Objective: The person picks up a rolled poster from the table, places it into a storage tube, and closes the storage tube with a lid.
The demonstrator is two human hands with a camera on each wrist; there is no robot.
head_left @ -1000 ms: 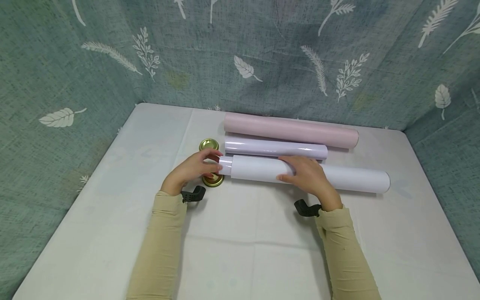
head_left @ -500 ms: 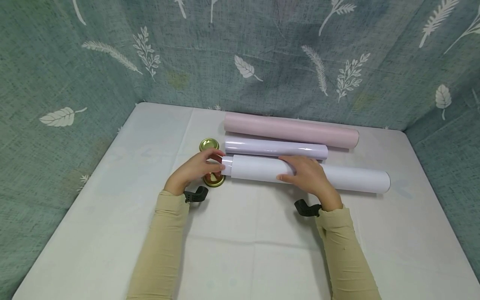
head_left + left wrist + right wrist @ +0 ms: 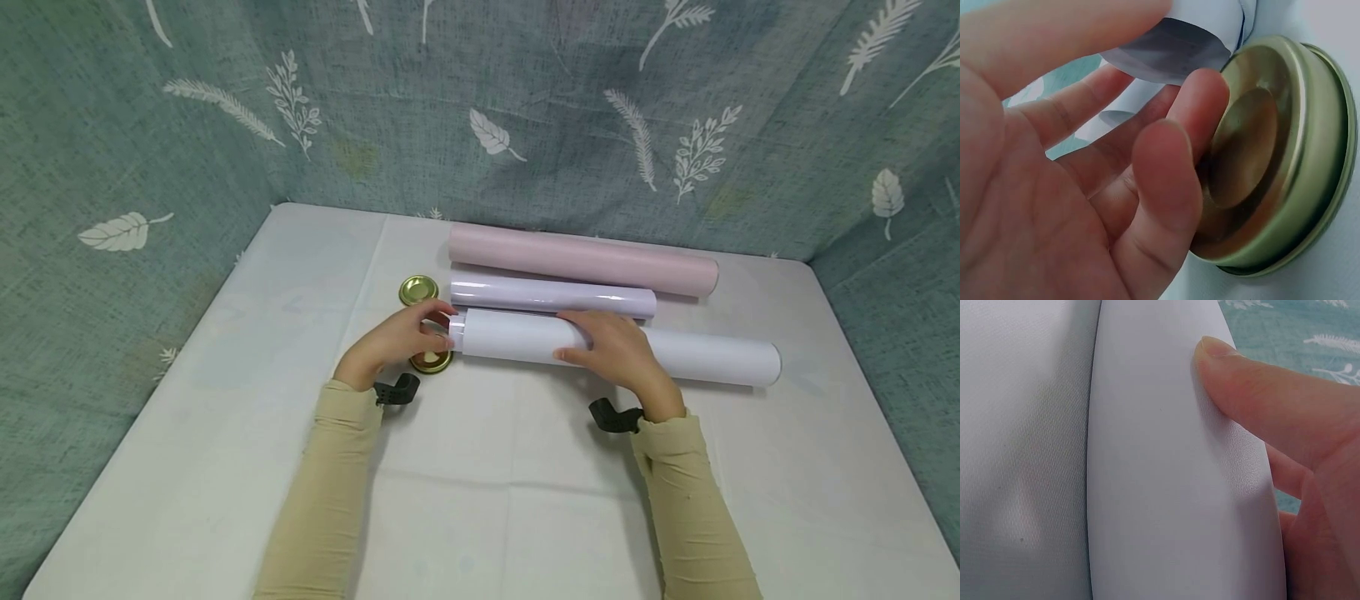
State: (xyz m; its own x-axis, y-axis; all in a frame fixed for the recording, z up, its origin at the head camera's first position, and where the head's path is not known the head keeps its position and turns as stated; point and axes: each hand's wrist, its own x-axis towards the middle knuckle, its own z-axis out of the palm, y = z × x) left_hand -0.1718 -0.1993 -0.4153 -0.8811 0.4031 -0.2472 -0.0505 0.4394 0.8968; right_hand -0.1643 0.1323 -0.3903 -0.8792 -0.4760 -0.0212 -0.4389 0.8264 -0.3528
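Note:
A long white tube (image 3: 517,337) lies crosswise in the middle of the table. From its left end sticks a short length of glossy pale-lilac rolled paper (image 3: 457,332). My left hand (image 3: 397,340) holds that protruding end between thumb and fingers; the left wrist view looks into the roll's hollow opening (image 3: 1172,53). Over the tube's middle, my right hand (image 3: 613,354) grips from the near side, its thumb (image 3: 1229,375) along the white surface in the right wrist view. One gold metal lid (image 3: 432,362) lies under the left hand, partly hidden. Another gold lid (image 3: 417,289) lies just beyond it.
Behind the white tube, a glossy lilac roll (image 3: 551,295) and a thicker pink tube (image 3: 581,260) lie roughly parallel to it. A white cloth (image 3: 465,517) covers the table. Green leaf-patterned fabric (image 3: 420,125) hangs around the back and sides.
My left hand has moved slightly right, and the lilac rolled paper has slid deeper into the white tube, so less sticks out. The right hand and the tube have stayed put.

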